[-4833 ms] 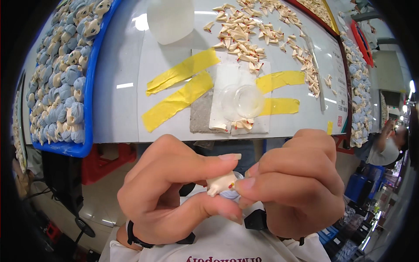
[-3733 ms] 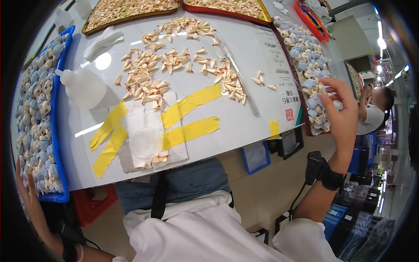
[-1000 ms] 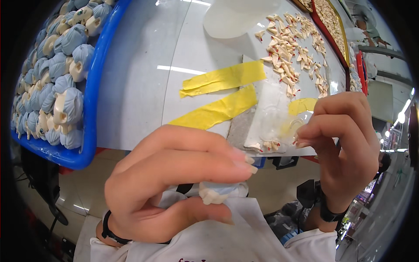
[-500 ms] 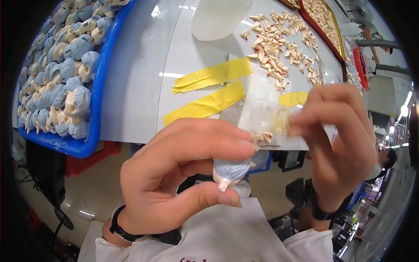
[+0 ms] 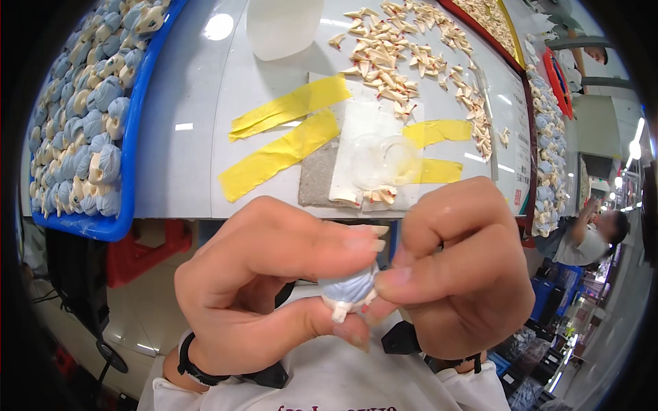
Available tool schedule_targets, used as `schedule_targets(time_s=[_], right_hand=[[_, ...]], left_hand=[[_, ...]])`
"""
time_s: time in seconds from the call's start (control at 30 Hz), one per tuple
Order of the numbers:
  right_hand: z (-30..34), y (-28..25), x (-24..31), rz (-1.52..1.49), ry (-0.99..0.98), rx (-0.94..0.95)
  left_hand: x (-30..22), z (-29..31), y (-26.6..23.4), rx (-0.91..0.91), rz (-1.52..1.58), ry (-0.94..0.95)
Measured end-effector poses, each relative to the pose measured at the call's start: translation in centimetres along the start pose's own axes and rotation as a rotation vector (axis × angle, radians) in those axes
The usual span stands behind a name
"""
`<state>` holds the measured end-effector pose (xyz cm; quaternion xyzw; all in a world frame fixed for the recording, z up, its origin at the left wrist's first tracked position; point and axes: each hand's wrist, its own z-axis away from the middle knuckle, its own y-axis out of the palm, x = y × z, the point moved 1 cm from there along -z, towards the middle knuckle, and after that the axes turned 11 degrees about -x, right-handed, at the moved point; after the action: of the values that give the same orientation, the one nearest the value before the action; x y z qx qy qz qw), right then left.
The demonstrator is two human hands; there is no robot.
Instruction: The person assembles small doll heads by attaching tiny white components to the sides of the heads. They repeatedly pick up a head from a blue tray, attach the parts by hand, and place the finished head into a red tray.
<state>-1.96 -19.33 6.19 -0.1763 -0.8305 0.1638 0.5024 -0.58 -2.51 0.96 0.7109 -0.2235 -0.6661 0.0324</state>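
Note:
My left hand (image 5: 267, 281) is closed on a small doll head (image 5: 348, 288) with light blue moulded hair. Fingers lie above it and the thumb below; its short cream neck peg points down toward me. Against the head's right side, my right hand (image 5: 459, 281) is pinched shut. A bit of cream with a red spot shows at those fingertips, like the small cream pointed pieces (image 5: 380, 72) with red tips strewn on the table; most of it is hidden. Beyond the hands, clear round shallow dishes (image 5: 387, 161) sit on a white strip, with a few pointed pieces at its near end.
A blue tray (image 5: 129, 171) heaped with blue-haired heads stands at the left. Yellow tape strips (image 5: 281, 154) cross the table (image 5: 185, 164). A translucent white container (image 5: 281, 31) stands farther back. A red-rimmed tray (image 5: 490, 34) of cream pieces lies far right; a person (image 5: 589, 236) is beyond.
My right hand has come from beside the clear dishes, down and left, to the head's right side. My left hand still holds the head. The view has shifted, moving the table leftward.

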Motion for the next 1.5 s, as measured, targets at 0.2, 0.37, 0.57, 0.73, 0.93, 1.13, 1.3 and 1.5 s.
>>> schedule_targets(time_s=[0.2, 0.37, 0.57, 0.73, 0.93, 1.13, 1.3, 1.5], right_hand=[[0.4, 0.5, 0.0, -0.173, 0.155, -0.040], [-0.2, -3.5, -1.6, 0.044, 0.175, -0.195], [-1.3, -8.5, -6.2, 0.761, 0.277, -0.147], [-1.3, -8.5, -7.0, 0.777, 0.201, -0.065], [-1.6, -7.9, -6.6, 0.808, 0.087, -0.064], [0.0, -8.5, -5.8, 0.402, 0.326, -0.336], [1.7, -8.6, -4.5, 0.116, 0.388, -0.384], [4.2, -7.6, -4.7, -0.195, 0.385, -0.374]], left_hand=[[-0.1, 0.2, 0.1, -0.013, -0.159, 0.058], [-0.2, -0.2, -0.2, -0.009, -0.198, 0.138], [-0.4, -0.1, 0.0, -0.198, -0.085, -0.056], [-0.2, 0.0, 0.3, -0.188, 0.081, -0.126], [-0.3, -0.3, 0.0, -0.079, -0.087, -0.032], [-0.4, -0.2, 0.5, -0.124, 0.005, -0.062], [-0.1, 0.0, 0.7, -0.162, 0.111, -0.055], [-0.6, -0.7, -0.2, 0.047, -0.090, 0.019]])
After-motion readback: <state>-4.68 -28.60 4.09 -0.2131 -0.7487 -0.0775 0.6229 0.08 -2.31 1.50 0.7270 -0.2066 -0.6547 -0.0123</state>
